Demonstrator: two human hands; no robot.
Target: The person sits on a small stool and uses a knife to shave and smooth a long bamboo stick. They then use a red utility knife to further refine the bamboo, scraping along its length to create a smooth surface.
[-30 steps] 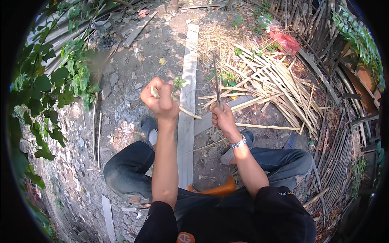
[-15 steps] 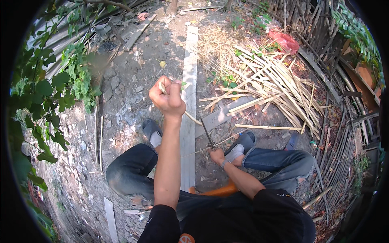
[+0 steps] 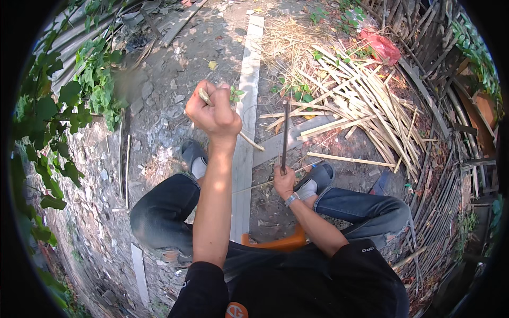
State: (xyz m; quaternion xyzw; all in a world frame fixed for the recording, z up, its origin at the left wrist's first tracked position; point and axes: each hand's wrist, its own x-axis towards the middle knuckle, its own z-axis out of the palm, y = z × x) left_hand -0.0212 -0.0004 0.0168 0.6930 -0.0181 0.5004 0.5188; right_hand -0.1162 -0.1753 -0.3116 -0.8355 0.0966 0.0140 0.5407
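Observation:
My left hand [image 3: 214, 114] is closed in a fist, raised over the left edge of a long grey plank. Through it runs a pale, slim stick [image 3: 250, 141], its cut end sticking out toward the lower right. A small green sprig [image 3: 236, 94] shows beside the fist; whether it grows on the stick I cannot tell. Low at the right, near my right shoe, my right hand [image 3: 283, 182] grips a long-bladed knife [image 3: 287, 127]. Its dark, narrow blade points away from me and stands apart from the stick. The knife's handle is hidden in my fingers.
The plank [image 3: 244, 175] runs away between my legs, an orange seat [image 3: 281, 244] at its near end. At the right lies a heap of pale split strips [image 3: 366, 106], with a red plastic bag [image 3: 380, 46] behind. Leafy vines [image 3: 58, 122] hang at the left.
The knife has swung from tilting left to pointing nearly straight away, its blade now farther from the stick. My left hand, with the stick, has shifted slightly up and left.

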